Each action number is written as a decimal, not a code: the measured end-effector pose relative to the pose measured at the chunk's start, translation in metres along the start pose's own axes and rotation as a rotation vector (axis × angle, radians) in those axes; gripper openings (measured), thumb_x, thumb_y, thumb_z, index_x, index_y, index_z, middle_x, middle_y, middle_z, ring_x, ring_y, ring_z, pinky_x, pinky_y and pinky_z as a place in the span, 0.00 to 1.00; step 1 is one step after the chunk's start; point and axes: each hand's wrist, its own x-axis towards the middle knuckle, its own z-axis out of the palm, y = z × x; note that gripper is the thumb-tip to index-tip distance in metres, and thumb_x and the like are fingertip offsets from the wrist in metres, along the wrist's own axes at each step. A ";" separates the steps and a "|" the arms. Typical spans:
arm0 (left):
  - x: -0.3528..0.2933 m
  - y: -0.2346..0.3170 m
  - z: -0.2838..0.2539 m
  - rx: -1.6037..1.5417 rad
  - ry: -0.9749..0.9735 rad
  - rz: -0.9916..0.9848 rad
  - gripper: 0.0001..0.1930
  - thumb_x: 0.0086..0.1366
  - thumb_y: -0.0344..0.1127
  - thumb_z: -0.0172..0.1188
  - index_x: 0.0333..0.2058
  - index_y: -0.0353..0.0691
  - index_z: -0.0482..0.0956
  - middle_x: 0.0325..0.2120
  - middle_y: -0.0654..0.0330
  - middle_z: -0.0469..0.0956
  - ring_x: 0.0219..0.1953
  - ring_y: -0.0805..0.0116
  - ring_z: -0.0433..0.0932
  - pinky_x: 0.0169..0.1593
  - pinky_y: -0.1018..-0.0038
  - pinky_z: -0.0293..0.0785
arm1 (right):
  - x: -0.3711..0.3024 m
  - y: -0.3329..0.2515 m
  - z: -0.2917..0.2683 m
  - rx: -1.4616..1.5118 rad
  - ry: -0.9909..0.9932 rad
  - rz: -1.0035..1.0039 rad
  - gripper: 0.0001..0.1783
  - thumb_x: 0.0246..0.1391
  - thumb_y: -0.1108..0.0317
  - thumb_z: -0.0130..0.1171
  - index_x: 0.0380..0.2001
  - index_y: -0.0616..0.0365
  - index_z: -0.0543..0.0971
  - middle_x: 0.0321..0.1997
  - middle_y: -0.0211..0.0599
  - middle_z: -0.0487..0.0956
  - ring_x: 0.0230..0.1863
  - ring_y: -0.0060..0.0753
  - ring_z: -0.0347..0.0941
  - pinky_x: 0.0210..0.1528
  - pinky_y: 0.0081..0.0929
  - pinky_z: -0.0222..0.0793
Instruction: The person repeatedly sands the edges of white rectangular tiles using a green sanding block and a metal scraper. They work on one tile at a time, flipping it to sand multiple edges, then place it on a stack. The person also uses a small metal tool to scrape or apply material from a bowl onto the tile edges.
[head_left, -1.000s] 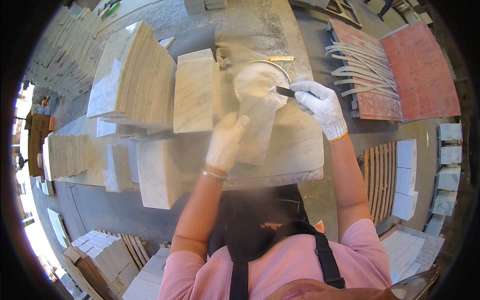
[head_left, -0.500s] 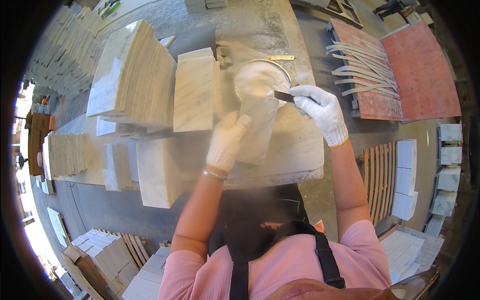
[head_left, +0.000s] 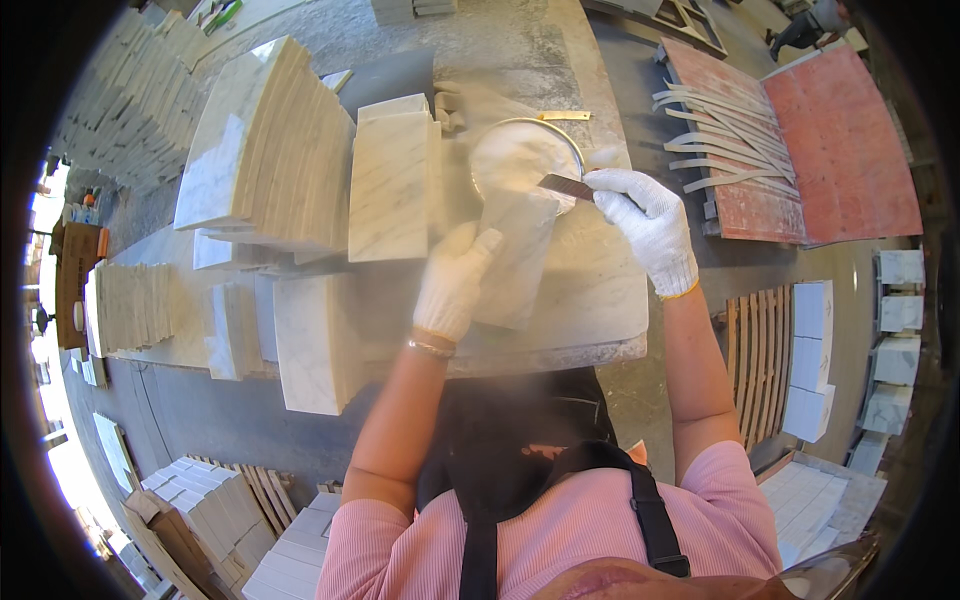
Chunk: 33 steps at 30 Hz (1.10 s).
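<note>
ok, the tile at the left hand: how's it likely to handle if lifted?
The tile is probably stiff: its long edges look straight. Likely heavy for its size if stone, as the veined slabs nearby appear. Its far end may be slick, overlapping the white contents of the bowl in view.

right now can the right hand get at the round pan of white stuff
Probably yes: the right hand is close beside the round pan, with only the dark flat tool it holds visible between them.
</note>
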 end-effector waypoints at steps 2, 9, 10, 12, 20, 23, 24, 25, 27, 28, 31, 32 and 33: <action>-0.001 0.001 0.000 0.006 -0.002 -0.003 0.19 0.72 0.42 0.62 0.52 0.32 0.80 0.40 0.68 0.79 0.41 0.80 0.73 0.48 0.79 0.72 | 0.002 -0.003 -0.001 0.076 -0.033 0.118 0.12 0.61 0.74 0.63 0.46 0.59 0.86 0.37 0.27 0.84 0.32 0.15 0.74 0.34 0.16 0.69; 0.000 -0.001 0.001 0.006 -0.002 0.007 0.20 0.73 0.42 0.62 0.54 0.31 0.79 0.43 0.66 0.81 0.43 0.79 0.74 0.49 0.78 0.72 | 0.009 -0.003 -0.002 0.132 -0.125 0.216 0.12 0.59 0.73 0.62 0.46 0.59 0.86 0.32 0.24 0.81 0.28 0.13 0.70 0.30 0.16 0.64; 0.000 -0.001 0.001 0.021 0.008 0.002 0.20 0.73 0.42 0.62 0.54 0.31 0.79 0.43 0.66 0.81 0.43 0.79 0.74 0.49 0.78 0.72 | 0.009 -0.002 -0.002 0.133 -0.121 0.219 0.12 0.59 0.73 0.62 0.46 0.59 0.86 0.31 0.24 0.81 0.27 0.13 0.70 0.30 0.16 0.64; 0.000 -0.002 0.000 0.002 0.007 0.008 0.20 0.73 0.42 0.62 0.54 0.31 0.79 0.43 0.65 0.81 0.44 0.79 0.74 0.50 0.78 0.72 | 0.007 -0.001 -0.005 0.120 -0.112 0.227 0.12 0.58 0.73 0.62 0.45 0.60 0.86 0.31 0.24 0.81 0.27 0.13 0.69 0.30 0.16 0.63; 0.000 -0.001 0.000 0.008 -0.003 -0.001 0.20 0.73 0.42 0.62 0.53 0.31 0.80 0.42 0.66 0.81 0.43 0.79 0.75 0.49 0.78 0.72 | 0.001 -0.003 -0.018 0.139 -0.104 0.285 0.12 0.59 0.71 0.60 0.43 0.62 0.86 0.36 0.26 0.83 0.36 0.15 0.73 0.40 0.17 0.68; -0.001 0.000 0.001 -0.010 -0.003 -0.005 0.20 0.73 0.42 0.61 0.53 0.31 0.80 0.43 0.65 0.81 0.43 0.79 0.75 0.49 0.78 0.73 | 0.003 -0.006 -0.019 0.222 -0.085 0.314 0.12 0.59 0.74 0.61 0.46 0.61 0.85 0.31 0.25 0.80 0.26 0.13 0.67 0.28 0.14 0.60; -0.001 0.000 0.002 -0.015 0.003 -0.013 0.20 0.73 0.42 0.61 0.53 0.31 0.80 0.43 0.65 0.81 0.43 0.79 0.75 0.49 0.78 0.73 | 0.004 -0.007 -0.019 0.206 -0.083 0.307 0.12 0.59 0.74 0.61 0.46 0.61 0.85 0.31 0.25 0.80 0.26 0.13 0.67 0.28 0.14 0.60; -0.001 0.000 0.002 -0.016 0.009 -0.023 0.20 0.73 0.42 0.61 0.54 0.31 0.80 0.43 0.65 0.81 0.43 0.78 0.75 0.49 0.78 0.73 | 0.006 -0.008 -0.018 0.196 -0.083 0.299 0.12 0.59 0.74 0.61 0.46 0.61 0.85 0.31 0.25 0.80 0.26 0.12 0.67 0.28 0.14 0.60; 0.000 0.000 0.002 -0.030 -0.002 -0.015 0.20 0.73 0.42 0.61 0.54 0.31 0.79 0.43 0.65 0.81 0.43 0.78 0.75 0.50 0.77 0.73 | 0.009 -0.008 -0.015 0.199 -0.092 0.273 0.12 0.59 0.74 0.62 0.46 0.61 0.85 0.31 0.25 0.80 0.26 0.12 0.67 0.29 0.14 0.61; 0.000 0.000 0.002 -0.035 -0.007 -0.012 0.20 0.73 0.42 0.61 0.54 0.31 0.79 0.43 0.65 0.82 0.43 0.78 0.76 0.50 0.77 0.73 | 0.010 -0.007 -0.013 0.213 -0.103 0.254 0.12 0.59 0.74 0.62 0.46 0.62 0.85 0.31 0.25 0.80 0.26 0.12 0.67 0.29 0.14 0.61; 0.001 -0.003 0.001 -0.023 -0.002 0.000 0.20 0.73 0.42 0.62 0.55 0.31 0.79 0.44 0.64 0.82 0.44 0.78 0.76 0.50 0.77 0.73 | 0.012 -0.004 -0.007 0.176 -0.125 0.235 0.12 0.58 0.74 0.62 0.46 0.62 0.85 0.31 0.25 0.80 0.27 0.13 0.68 0.29 0.15 0.61; 0.001 -0.004 0.001 -0.023 0.003 -0.004 0.20 0.73 0.42 0.62 0.55 0.31 0.79 0.44 0.64 0.82 0.44 0.78 0.76 0.50 0.77 0.73 | 0.012 -0.003 -0.006 0.154 -0.137 0.218 0.12 0.58 0.74 0.62 0.46 0.62 0.85 0.31 0.25 0.80 0.27 0.13 0.68 0.29 0.15 0.61; 0.001 -0.005 0.000 -0.024 0.007 -0.007 0.20 0.73 0.42 0.62 0.55 0.31 0.79 0.44 0.64 0.82 0.44 0.78 0.76 0.50 0.77 0.73 | 0.013 -0.001 -0.006 0.141 -0.132 0.232 0.12 0.58 0.74 0.62 0.46 0.62 0.85 0.31 0.25 0.80 0.27 0.13 0.68 0.29 0.15 0.61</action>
